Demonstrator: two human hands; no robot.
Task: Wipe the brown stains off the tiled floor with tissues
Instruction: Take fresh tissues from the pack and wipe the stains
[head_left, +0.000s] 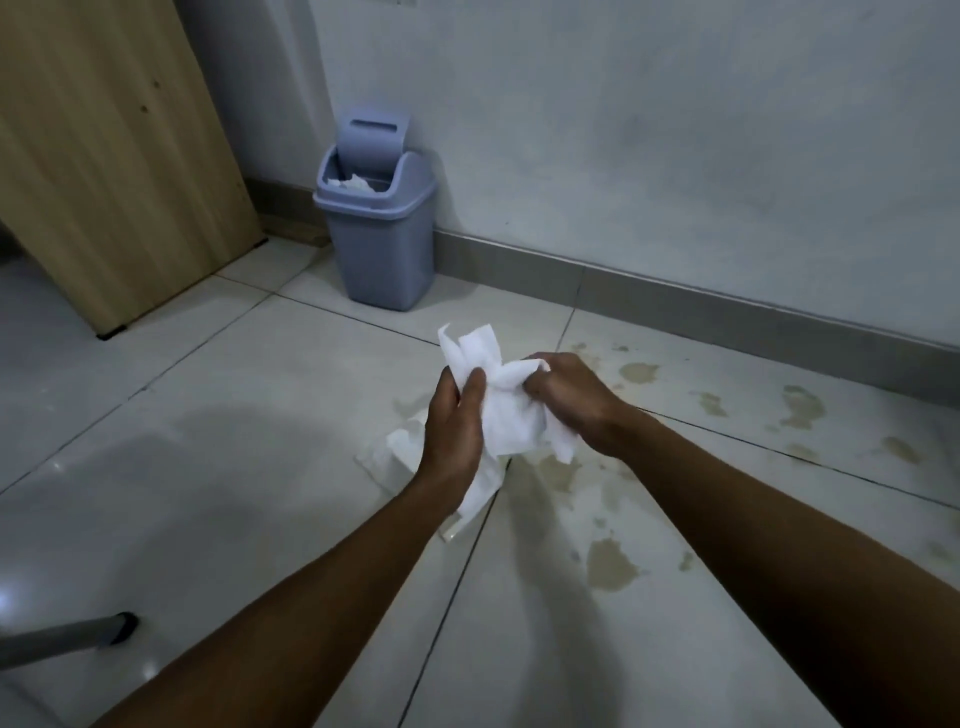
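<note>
head view: I see only this one, so no overlap to report | placement: worn on the person's head, above both forearms | direction: forward and down to the tiled floor (218, 415), wall and bin (376, 228) at the far side | nearness: hands close in the centre, wide-angle bending at edges

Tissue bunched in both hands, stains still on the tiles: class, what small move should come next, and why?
Probably lower the tissue onto the nearest stain and wipe. The left hand and right hand grip it above the floor, it looks clean white, and brown stains lie just below and to the right.
</note>
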